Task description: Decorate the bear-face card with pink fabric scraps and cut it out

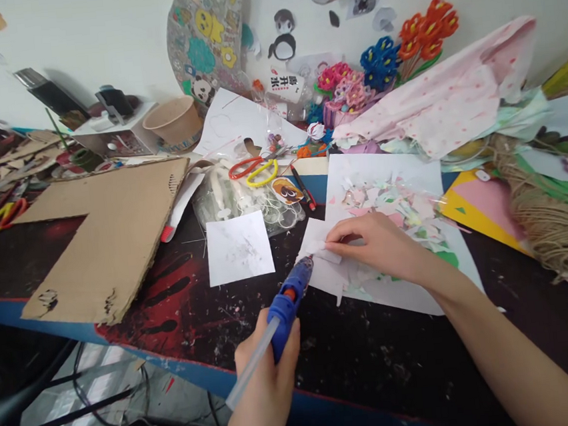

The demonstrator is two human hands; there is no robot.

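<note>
My left hand is wrapped round a blue glue gun with a clear glue stick out of its back. The gun's nozzle points at a small white paper piece. Fingertips of my right hand pinch that piece over a white paper. Beneath my right forearm lies a larger white sheet covered with pink, green and white paper scraps. Left of the gun, a smudged white square of paper rests on the dark table.
Cut cardboard covers the left side. Red and yellow scissors lie on a plastic bag behind the square. Twine is at the right; pipe-cleaner flowers, pink cloth and a round tub stand along the wall.
</note>
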